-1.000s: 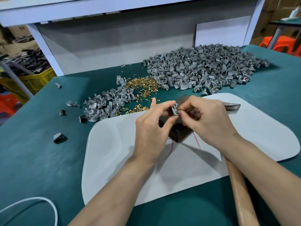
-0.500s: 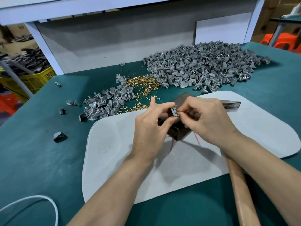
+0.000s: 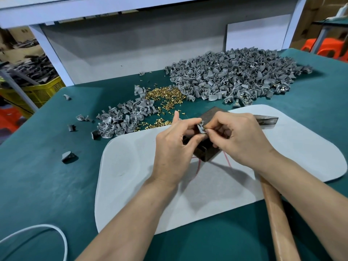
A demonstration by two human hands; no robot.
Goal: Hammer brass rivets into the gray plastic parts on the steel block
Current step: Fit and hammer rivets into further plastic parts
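While both hands meet just above the steel block [image 3: 207, 154], the left hand [image 3: 173, 146] pinches a gray plastic part [image 3: 201, 127] between thumb and forefinger; the right hand [image 3: 239, 136] pinches the same part with its fingertips; the block sits on a pale mat [image 3: 131, 166] on the green worktop [image 3: 37, 176]; brass rivets [image 3: 165, 97] lie scattered beyond; a hammer [image 3: 278, 213] lies under the right forearm.

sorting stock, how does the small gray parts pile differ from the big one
The small pile holds far fewer parts than the big pile. The small pile lies left of the brass rivets, the big pile right of them and farther back. Both are loose heaps of like gray parts on the green table.
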